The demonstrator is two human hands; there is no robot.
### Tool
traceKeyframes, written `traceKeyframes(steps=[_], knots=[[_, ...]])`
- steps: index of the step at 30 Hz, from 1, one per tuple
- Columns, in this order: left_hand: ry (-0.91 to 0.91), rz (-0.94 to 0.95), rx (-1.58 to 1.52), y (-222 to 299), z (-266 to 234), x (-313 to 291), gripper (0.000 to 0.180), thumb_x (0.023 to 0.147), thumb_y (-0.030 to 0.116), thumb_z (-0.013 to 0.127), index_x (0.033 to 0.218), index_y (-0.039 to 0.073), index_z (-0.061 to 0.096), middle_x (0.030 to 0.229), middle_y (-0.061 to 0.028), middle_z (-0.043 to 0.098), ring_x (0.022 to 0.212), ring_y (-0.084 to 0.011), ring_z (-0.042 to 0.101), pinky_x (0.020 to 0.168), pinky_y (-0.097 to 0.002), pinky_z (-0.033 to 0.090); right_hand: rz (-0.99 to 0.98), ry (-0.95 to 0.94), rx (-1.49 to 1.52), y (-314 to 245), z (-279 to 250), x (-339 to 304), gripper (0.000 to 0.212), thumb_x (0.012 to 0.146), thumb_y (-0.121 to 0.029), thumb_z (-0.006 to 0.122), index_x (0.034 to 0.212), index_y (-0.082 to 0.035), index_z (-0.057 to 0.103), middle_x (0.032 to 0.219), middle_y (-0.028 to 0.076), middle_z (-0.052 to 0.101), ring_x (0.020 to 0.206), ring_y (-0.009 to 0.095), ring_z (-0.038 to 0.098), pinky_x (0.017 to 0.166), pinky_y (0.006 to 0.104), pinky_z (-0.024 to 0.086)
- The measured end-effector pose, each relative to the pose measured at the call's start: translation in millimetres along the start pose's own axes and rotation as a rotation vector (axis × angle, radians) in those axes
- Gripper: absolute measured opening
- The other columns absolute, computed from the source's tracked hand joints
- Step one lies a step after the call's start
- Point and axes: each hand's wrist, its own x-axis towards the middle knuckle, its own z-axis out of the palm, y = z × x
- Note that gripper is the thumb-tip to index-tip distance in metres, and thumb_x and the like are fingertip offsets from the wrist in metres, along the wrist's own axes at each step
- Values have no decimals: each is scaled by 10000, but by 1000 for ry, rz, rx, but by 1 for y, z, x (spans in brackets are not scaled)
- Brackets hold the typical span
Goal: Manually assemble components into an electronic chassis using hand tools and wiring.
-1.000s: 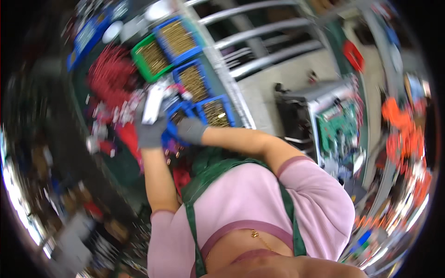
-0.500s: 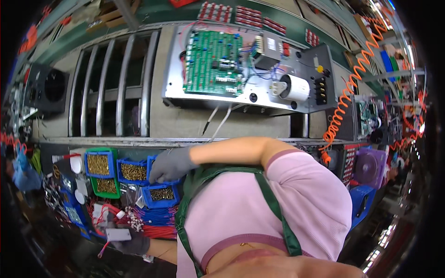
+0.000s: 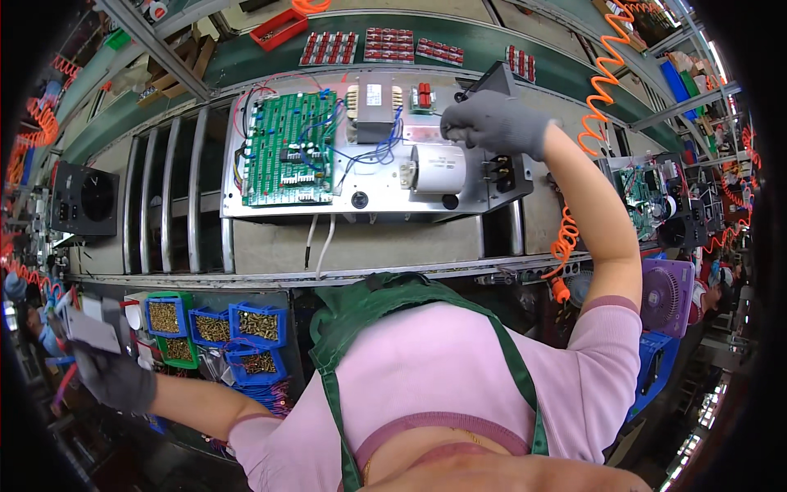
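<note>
My left hand (image 3: pixel 115 379), in a grey glove at the far left, is closed on a flat grey rectangular part (image 3: pixel 94 332). A pinkish-red lead (image 3: pixel 64 387) hangs from that side. Over the right end of a metal chassis (image 3: pixel 385 199) is my right hand (image 3: pixel 496 125), also gloved, its fingers drawn together. Whatever they may hold cannot be made out. Just below these fingers lies a white cylinder (image 3: pixel 441 170), with a black terminal block (image 3: pixel 498 174) to its right. The chassis also carries a green circuit board (image 3: pixel 287 148), a transformer (image 3: pixel 375 111) and blue wires (image 3: pixel 379 152).
Blue bins of screws (image 3: pixel 258 325) and a green bin (image 3: pixel 176 351) stand at the bench's near left. A coiled orange hose (image 3: pixel 566 238) hangs at the right. Metal rollers (image 3: pixel 193 193) run left of the chassis. A red tray (image 3: pixel 279 30) sits at the back.
My right hand has gone from the screw bins to the chassis's right end. My left hand has moved left and farther away with the grey part. The whole view has shifted.
</note>
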Motion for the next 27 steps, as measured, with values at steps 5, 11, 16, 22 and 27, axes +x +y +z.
traceKeyframes(steps=[5, 11, 16, 22, 27], knots=[[173, -15, 341, -47, 52, 51, 488, 956, 136, 463, 1338, -152, 367, 1316, -270, 479, 1217, -317, 503, 1089, -517, 333, -76, -171, -95, 2, 9, 37, 215, 892, -217, 516, 1011, -83, 635, 854, 129, 658, 824, 296, 630, 758, 401, 473], [43, -127, 282, -100, 92, 99, 516, 906, 155, 502, 1321, -132, 400, 1306, -248, 505, 1217, -345, 503, 1047, -462, 379, -56, -312, 138, 3, 12, 61, 261, 876, -236, 528, 1058, -91, 646, 961, 132, 654, 904, 276, 621, 811, 390, 467], [-345, -218, 465, -196, 211, 104, 499, 902, 96, 507, 1350, -95, 396, 1190, -214, 590, 1098, -244, 608, 967, -388, 494, -90, -325, -243, 31, 7, 41, 195, 854, -211, 549, 950, -84, 662, 892, 123, 674, 870, 298, 642, 775, 399, 484], [-431, -230, 672, -312, 228, 116, 249, 874, 210, 653, 1082, 72, 642, 934, -9, 644, 859, -98, 562, 778, -279, 452, 88, 43, -569, 29, -4, 13, 113, 789, -167, 607, 856, -113, 680, 864, 130, 670, 813, 311, 656, 720, 401, 488], [-605, -274, 665, -418, 224, 105, 238, 900, 227, 630, 1060, 51, 639, 832, -73, 641, 745, -142, 597, 690, -290, 478, 7, 299, -545, 49, 13, -4, 96, 781, -160, 616, 851, -139, 678, 843, 100, 617, 865, 300, 602, 725, 403, 471]])
